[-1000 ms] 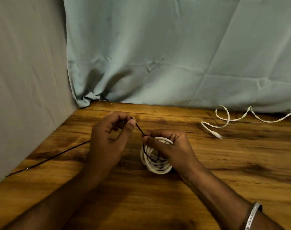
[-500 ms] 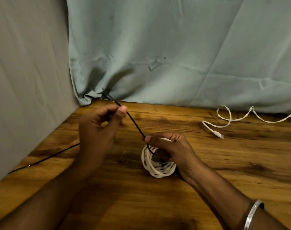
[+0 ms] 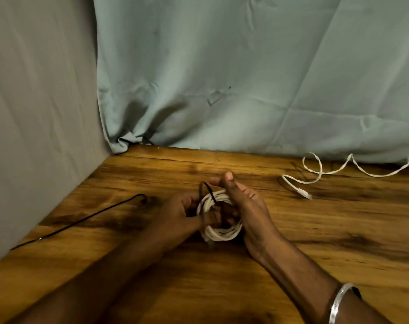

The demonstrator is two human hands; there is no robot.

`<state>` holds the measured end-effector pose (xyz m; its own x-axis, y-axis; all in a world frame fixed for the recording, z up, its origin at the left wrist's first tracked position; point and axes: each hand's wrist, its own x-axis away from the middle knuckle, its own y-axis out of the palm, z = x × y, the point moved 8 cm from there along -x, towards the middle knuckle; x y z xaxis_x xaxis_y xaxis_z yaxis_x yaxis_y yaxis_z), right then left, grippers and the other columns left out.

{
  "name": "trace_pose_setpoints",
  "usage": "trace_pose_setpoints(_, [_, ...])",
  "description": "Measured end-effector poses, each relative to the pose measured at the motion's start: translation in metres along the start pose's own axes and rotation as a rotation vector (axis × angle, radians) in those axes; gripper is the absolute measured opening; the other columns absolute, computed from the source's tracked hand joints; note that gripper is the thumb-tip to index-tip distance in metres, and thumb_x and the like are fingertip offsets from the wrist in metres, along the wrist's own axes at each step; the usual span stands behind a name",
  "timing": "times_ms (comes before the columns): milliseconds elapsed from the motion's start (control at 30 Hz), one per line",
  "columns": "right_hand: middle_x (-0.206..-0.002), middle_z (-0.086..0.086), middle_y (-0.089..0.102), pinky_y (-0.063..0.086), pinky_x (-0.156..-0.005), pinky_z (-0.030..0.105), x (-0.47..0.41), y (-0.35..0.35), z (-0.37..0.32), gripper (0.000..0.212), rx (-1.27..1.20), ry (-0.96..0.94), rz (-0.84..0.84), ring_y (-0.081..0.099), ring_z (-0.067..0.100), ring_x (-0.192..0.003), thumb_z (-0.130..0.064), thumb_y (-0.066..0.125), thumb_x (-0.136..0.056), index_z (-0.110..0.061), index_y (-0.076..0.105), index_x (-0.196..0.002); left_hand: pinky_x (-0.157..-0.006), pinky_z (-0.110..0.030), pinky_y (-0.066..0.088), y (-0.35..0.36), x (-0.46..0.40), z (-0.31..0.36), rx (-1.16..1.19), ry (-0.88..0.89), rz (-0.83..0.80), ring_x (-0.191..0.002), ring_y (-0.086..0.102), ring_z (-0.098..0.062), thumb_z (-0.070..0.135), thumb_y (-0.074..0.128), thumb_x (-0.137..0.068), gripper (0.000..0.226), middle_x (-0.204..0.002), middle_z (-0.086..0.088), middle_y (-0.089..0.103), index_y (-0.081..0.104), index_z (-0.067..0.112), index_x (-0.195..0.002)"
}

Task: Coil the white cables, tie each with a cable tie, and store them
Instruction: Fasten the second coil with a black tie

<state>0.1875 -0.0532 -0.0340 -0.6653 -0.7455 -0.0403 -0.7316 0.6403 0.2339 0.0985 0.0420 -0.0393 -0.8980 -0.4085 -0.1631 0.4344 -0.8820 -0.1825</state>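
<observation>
Now the left hand (image 3: 175, 213), which half a second ago drew the thin black plastic cable tie (image 3: 209, 191) out taut towards the far corner, has come back against the coiled white round cable (image 3: 218, 226); the tie humps in a small loop over the coil's top, so cinching looks under way, not finished. Left fingers curl round the coil's near-left edge and the tie; the right hand (image 3: 247, 211) cups and grips its right side. The coil sits mid-table on the brown wooden tabletop (image 3: 315, 242), several neat turns, tilted up between both hands.
</observation>
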Motion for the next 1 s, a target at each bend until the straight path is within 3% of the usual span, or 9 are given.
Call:
trace_pose_setpoints(133, [-0.078,0.012,0.074,0.056,-0.054,0.025,-0.004,0.001,0.006,0.048,-0.004,0.067,-0.044,0.067,0.016,-0.058,-0.044,0.066,-0.091,-0.003,0.075,-0.114,-0.081,-0.03,0.06,-0.021,-0.002,0.008,-0.144,0.099,0.16,-0.1,0.072,-0.013,0.004,0.069,-0.089,0.032,-0.105,0.005,0.076,0.07,0.023,-0.115])
trace_pose_setpoints(200, [-0.066,0.008,0.068,0.052,-0.049,0.024,-0.001,0.009,0.007,0.04,0.085,0.09,-0.12,0.061,0.016,-0.052,-0.039,0.07,-0.092,-0.003,0.075,-0.108,-0.074,-0.033,0.061,-0.029,0.001,0.018,-0.314,0.216,0.18,-0.089,0.073,-0.011,0.015,0.071,-0.082,0.029,-0.096,0.009,0.074,0.068,0.028,-0.108])
trace_pose_setpoints(300, [-0.078,0.01,0.073,0.051,-0.056,0.027,0.003,0.022,0.011,0.026,0.207,0.103,-0.235,0.063,0.016,-0.06,-0.018,0.079,-0.089,-0.004,0.076,-0.11,-0.066,-0.03,0.057,-0.031,0.004,0.03,-0.455,0.284,0.179,-0.078,0.07,-0.009,0.038,0.071,-0.074,0.03,-0.086,0.008,0.071,0.067,0.024,-0.1])
trace_pose_setpoints(433, [-0.083,0.014,0.074,0.057,-0.069,0.026,0.003,0.029,0.016,0.02,0.213,0.111,-0.231,0.067,0.023,-0.071,-0.007,0.077,-0.089,0.0,0.076,-0.108,-0.072,-0.022,0.052,-0.043,-0.011,0.023,-0.547,0.161,0.197,-0.087,0.065,-0.002,0.05,0.063,-0.056,0.04,-0.092,0.014,0.069,0.067,0.031,-0.091])
trace_pose_setpoints(567, [-0.066,0.004,0.072,0.052,-0.065,0.024,-0.003,0.022,0.016,0.003,0.215,0.089,-0.153,0.063,0.015,-0.061,-0.009,0.076,-0.09,-0.006,0.076,-0.091,-0.081,-0.041,0.06,-0.039,-0.019,0.015,-0.428,0.06,0.143,-0.087,0.071,-0.003,0.043,0.069,-0.06,0.035,-0.091,0.013,0.075,0.073,0.034,-0.094])
trace_pose_setpoints(700, [-0.095,0.023,0.075,0.05,-0.054,0.026,-0.009,0.002,0.018,0.047,-0.037,0.126,-0.028,0.065,0.03,-0.079,-0.001,0.077,-0.074,0.001,0.066,-0.12,-0.082,-0.041,0.06,-0.026,-0.02,0.016,-0.332,0.091,0.058,-0.089,0.075,-0.014,0.016,0.075,-0.08,0.02,-0.091,0.005,0.079,0.078,0.028,-0.096])
trace_pose_setpoints(767, [-0.091,0.017,0.074,0.046,-0.051,0.024,-0.012,-0.002,0.014,0.045,-0.133,0.114,-0.045,0.064,0.026,-0.076,0.005,0.068,-0.07,0.0,0.064,-0.115,-0.083,-0.043,0.06,-0.024,-0.022,0.01,-0.214,0.047,0.043,-0.088,0.076,-0.019,-0.001,0.07,-0.086,0.024,-0.093,-0.002,0.08,0.077,0.016,-0.101])
trace_pose_setpoints(867, [-0.068,0.008,0.067,0.044,-0.046,0.022,-0.012,-0.005,0.006,0.033,-0.204,0.129,-0.082,0.062,0.021,-0.061,0.004,0.055,-0.061,-0.003,0.059,-0.093,-0.061,-0.021,0.056,-0.013,-0.018,0.006,-0.009,-0.02,-0.024,-0.07,0.072,-0.006,-0.001,0.069,-0.086,0.022,-0.085,0.002,0.079,0.073,0.013,-0.103])
trace_pose_setpoints(1000, [-0.075,0.013,0.07,0.049,-0.06,0.029,-0.015,-0.011,0.006,0.044,-0.189,0.113,-0.112,0.063,0.015,-0.051,0.009,0.049,-0.069,0.005,0.063,-0.11,-0.054,-0.016,0.048,-0.005,-0.009,0.001,0.114,-0.064,-0.064,-0.077,0.071,-0.007,0.007,0.066,-0.09,0.023,-0.094,-0.004,0.078,0.072,0.014,-0.111])
